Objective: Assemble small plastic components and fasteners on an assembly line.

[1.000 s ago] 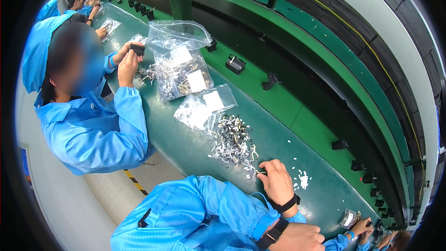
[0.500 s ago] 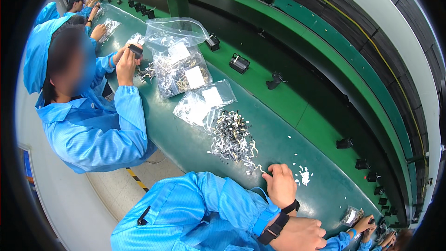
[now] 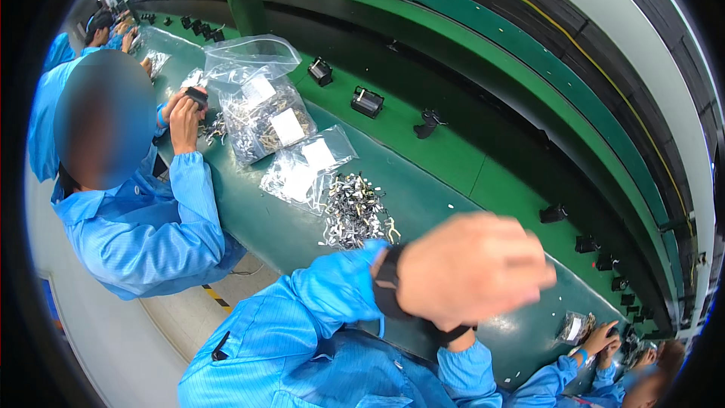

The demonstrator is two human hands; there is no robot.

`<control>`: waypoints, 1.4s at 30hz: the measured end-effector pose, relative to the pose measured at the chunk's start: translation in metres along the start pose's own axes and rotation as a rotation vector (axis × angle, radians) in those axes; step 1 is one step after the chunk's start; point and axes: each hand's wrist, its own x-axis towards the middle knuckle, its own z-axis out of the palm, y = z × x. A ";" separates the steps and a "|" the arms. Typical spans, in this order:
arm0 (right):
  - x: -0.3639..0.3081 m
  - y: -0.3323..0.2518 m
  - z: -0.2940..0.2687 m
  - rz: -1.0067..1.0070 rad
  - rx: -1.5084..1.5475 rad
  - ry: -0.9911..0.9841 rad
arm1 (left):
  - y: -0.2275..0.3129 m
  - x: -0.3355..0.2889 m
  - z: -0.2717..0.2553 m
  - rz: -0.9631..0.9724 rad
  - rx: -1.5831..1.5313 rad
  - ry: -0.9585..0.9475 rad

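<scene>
My left hand is raised over the green table, a dark band round its wrist. Its fingertips are smeared by motion, so I cannot make out a grip. Behind it, most of my right hand is covered; only the wrist with a dark band shows. Just beyond my left sleeve lies a loose pile of small black and white wire pieces. Next to the pile, a clear bag holds white parts. Farther left stands a bigger clear zip bag filled with similar wire pieces.
On my left a co-worker in a blue smock holds a dark block. Black devices are spaced along the green strip beyond the table. At lower right are another person's hands and a small bag.
My left hand has risen and now covers my right hand and the scattered white bits. Earlier, my right hand was touching a pale wire at the pile's edge. The whole view has shifted somewhat.
</scene>
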 end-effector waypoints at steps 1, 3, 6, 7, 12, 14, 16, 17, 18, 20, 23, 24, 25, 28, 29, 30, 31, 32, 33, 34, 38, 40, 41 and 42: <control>0.021 0.006 0.012 -0.147 0.007 -0.068 | -0.008 0.002 -0.010 -0.015 -0.019 0.093; 0.041 -0.004 -0.007 -0.069 -0.161 -0.331 | -0.013 0.004 -0.032 -0.074 0.050 0.098; 0.052 -0.012 -0.015 -0.178 -0.093 -0.289 | -0.019 0.005 -0.046 -0.122 -0.021 0.149; 0.055 -0.015 -0.018 -0.185 -0.098 -0.282 | -0.019 0.005 -0.047 -0.112 -0.019 0.150; 0.080 -0.063 -0.068 -0.118 0.197 0.181 | -0.021 0.005 -0.038 -0.268 0.005 0.087; 0.089 -0.078 -0.089 -0.232 0.191 0.404 | -0.024 0.006 -0.031 -0.346 -0.021 -0.008; 0.097 -0.094 -0.102 -0.324 0.137 0.525 | -0.021 0.008 -0.027 -0.380 -0.093 -0.066; 0.099 -0.098 -0.107 -0.402 0.087 0.622 | -0.019 0.008 -0.026 -0.388 -0.128 -0.083; 0.098 -0.097 -0.109 -0.440 0.033 0.664 | -0.017 0.009 -0.024 -0.404 -0.173 -0.100; 0.097 -0.093 -0.114 -0.481 -0.048 0.662 | -0.021 0.008 -0.014 -0.355 -0.271 -0.108; 0.097 -0.091 -0.114 -0.518 -0.100 0.639 | -0.018 0.011 -0.014 -0.351 -0.355 -0.132; 0.099 -0.091 -0.115 -0.521 -0.096 0.628 | -0.017 0.013 -0.014 -0.381 -0.371 -0.139; 0.100 -0.092 -0.116 -0.524 -0.091 0.616 | -0.017 0.013 -0.015 -0.412 -0.388 -0.144; 0.098 -0.097 -0.131 -0.509 -0.033 0.505 | -0.023 0.011 -0.013 -0.439 -0.397 -0.180; 0.097 -0.092 -0.132 -0.505 -0.027 0.508 | -0.025 0.011 -0.012 -0.443 -0.394 -0.185; 0.096 -0.086 -0.133 -0.517 0.031 0.536 | -0.025 0.011 -0.011 -0.425 -0.402 -0.215; 0.095 -0.083 -0.134 -0.530 0.089 0.565 | -0.025 0.012 -0.009 -0.406 -0.410 -0.244; 0.094 -0.083 -0.138 -0.538 0.089 0.504 | -0.025 0.011 -0.007 -0.408 -0.409 -0.248; 0.096 -0.083 -0.139 -0.536 0.095 0.505 | -0.025 0.010 -0.005 -0.412 -0.415 -0.250; 0.098 -0.083 -0.140 -0.553 0.044 0.468 | -0.024 0.009 -0.004 -0.414 -0.422 -0.251; 0.103 -0.080 -0.144 -0.628 -0.063 0.383 | -0.020 0.008 -0.003 -0.481 -0.381 -0.245; 0.103 -0.077 -0.144 -0.626 -0.067 0.380 | -0.021 0.008 -0.002 -0.483 -0.336 -0.253; 0.104 -0.076 -0.144 -0.626 -0.071 0.376 | -0.022 0.008 -0.001 -0.485 -0.336 -0.254; 0.102 -0.078 -0.145 -0.628 -0.074 0.378 | -0.021 0.009 -0.002 -0.464 -0.313 -0.269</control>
